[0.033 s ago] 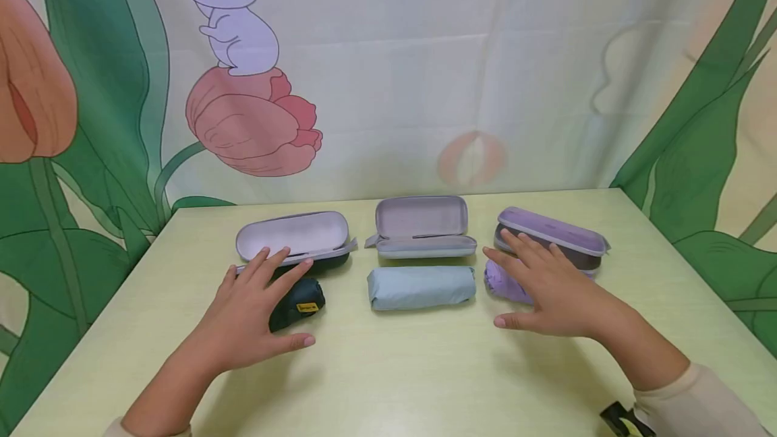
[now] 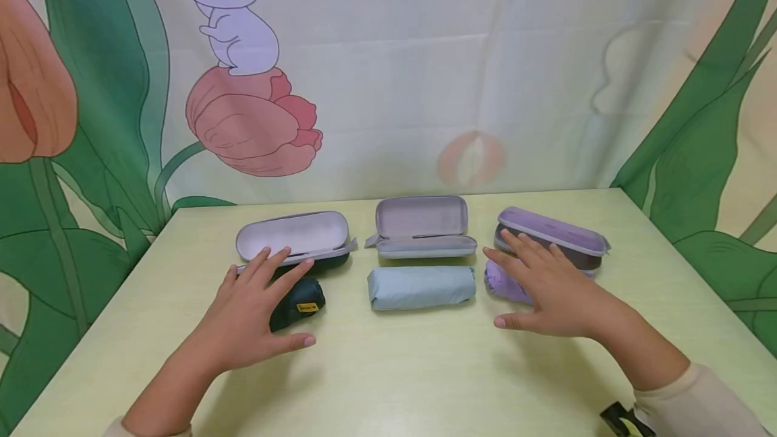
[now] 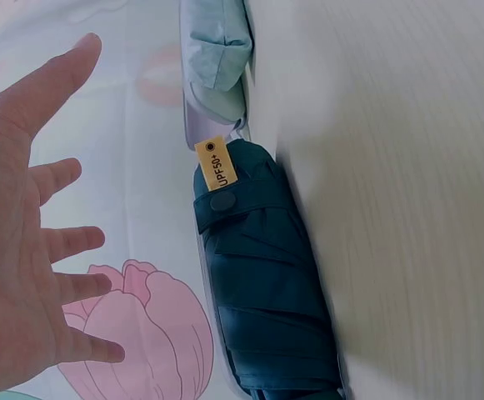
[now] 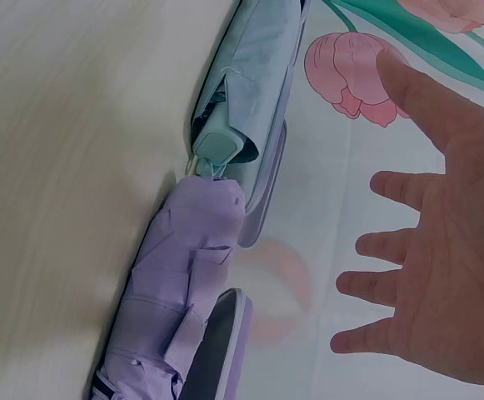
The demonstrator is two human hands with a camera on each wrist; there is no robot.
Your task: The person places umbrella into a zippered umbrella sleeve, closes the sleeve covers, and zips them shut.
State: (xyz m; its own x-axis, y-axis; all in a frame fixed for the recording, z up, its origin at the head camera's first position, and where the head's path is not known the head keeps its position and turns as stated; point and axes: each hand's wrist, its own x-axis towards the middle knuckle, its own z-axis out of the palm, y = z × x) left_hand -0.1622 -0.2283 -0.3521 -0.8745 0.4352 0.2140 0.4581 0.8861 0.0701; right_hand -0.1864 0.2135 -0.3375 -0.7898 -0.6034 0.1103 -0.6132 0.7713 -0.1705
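My left hand (image 2: 251, 322) hovers with spread fingers above a folded dark teal umbrella (image 2: 297, 305), hiding part of it. In the left wrist view that umbrella (image 3: 262, 275) shows a snap strap and a yellow UPF50+ tag. A light blue folded umbrella (image 2: 421, 287) lies between the hands, touched by neither. On the other side, my right hand (image 2: 552, 292), fingers apart, hangs over a purple folded umbrella (image 2: 505, 282), partly covering it. The right wrist view shows this purple umbrella (image 4: 162, 283) at length. Both hands hold nothing.
Behind the umbrellas stand three opened zip cases: a dark green one with pale lining (image 2: 294, 235) at left, a light blue one (image 2: 421, 216) in the middle, a purple one (image 2: 552, 229) at right. A printed curtain (image 2: 376, 86) hangs behind the pale table (image 2: 400, 369).
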